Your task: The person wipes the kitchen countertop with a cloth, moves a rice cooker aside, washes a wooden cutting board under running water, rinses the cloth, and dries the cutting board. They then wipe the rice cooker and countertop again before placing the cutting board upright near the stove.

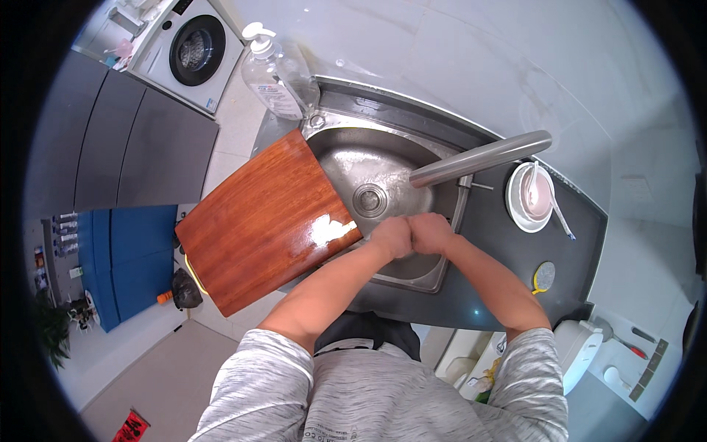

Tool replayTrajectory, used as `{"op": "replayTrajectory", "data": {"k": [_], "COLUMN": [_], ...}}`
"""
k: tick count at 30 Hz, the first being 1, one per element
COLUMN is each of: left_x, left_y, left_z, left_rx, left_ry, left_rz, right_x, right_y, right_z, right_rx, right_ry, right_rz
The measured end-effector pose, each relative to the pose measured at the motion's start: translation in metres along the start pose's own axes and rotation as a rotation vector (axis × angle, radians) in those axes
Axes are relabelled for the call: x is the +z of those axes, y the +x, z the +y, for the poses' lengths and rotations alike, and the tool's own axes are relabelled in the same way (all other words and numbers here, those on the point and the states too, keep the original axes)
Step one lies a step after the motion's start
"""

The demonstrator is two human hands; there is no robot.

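Observation:
My left hand (391,236) and my right hand (432,232) are pressed together over the near part of a stainless steel sink (337,160). Both look curled, knuckles up; whether anything is between the fingers is hidden. A steel faucet (480,158) reaches over the basin from the right, its end just beyond my hands. The round drain (369,200) shows in the sink floor. To the left, a glossy reddish-brown wooden board (265,221) overlaps the sink's left side, with one corner near my left hand. Bright light reflects off its surface.
A clear pump bottle (279,83) stands behind the sink's left corner. Stacked bowls with a spoon (531,196) and a grey scrubbing pad (544,276) lie on the dark counter (497,243) at right. Below it is an open drawer (469,359). A washing machine (188,52) stands far left.

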State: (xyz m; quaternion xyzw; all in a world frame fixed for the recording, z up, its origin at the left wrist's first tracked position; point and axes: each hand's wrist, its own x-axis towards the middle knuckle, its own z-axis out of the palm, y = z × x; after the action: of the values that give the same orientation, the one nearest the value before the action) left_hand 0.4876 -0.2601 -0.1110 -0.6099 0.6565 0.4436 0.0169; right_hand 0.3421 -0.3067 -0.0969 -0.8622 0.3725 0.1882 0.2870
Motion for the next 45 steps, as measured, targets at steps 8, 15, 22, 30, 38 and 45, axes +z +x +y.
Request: {"op": "replayTrajectory", "data": {"k": [8, 15, 22, 30, 38, 45], "left_x": [-0.030, -0.055, -0.057, -0.069, -0.083, -0.077], "left_y": [0.013, 0.017, 0.003, -0.008, -0.019, -0.004], "left_z": [0.018, 0.018, 0.008, -0.003, 0.024, 0.034], "left_rx": [0.163, 0.485, 0.565, -0.255, -0.269, 0.162], "left_ry": [0.268, 0.491, 0.555, -0.702, -0.978, -0.005], "left_rz": [0.010, -0.014, 0.290, -0.362, -0.882, -0.362], "right_x": [-0.001, -0.009, -0.020, -0.014, -0.029, -0.058], "right_y": [0.011, 0.000, 0.001, -0.048, -0.044, -0.034], "right_z": [0.022, 0.023, 0.017, -0.024, 0.001, -0.005], "right_rx": [-0.051, 0.243, 0.246, -0.075, -0.405, -0.142], "right_ry": [0.596, 1.169, 1.179, 0.231, 0.060, -0.122], "right_rz": [0.019, -0.312, -0.315, 0.556, 0.641, 0.244]}}
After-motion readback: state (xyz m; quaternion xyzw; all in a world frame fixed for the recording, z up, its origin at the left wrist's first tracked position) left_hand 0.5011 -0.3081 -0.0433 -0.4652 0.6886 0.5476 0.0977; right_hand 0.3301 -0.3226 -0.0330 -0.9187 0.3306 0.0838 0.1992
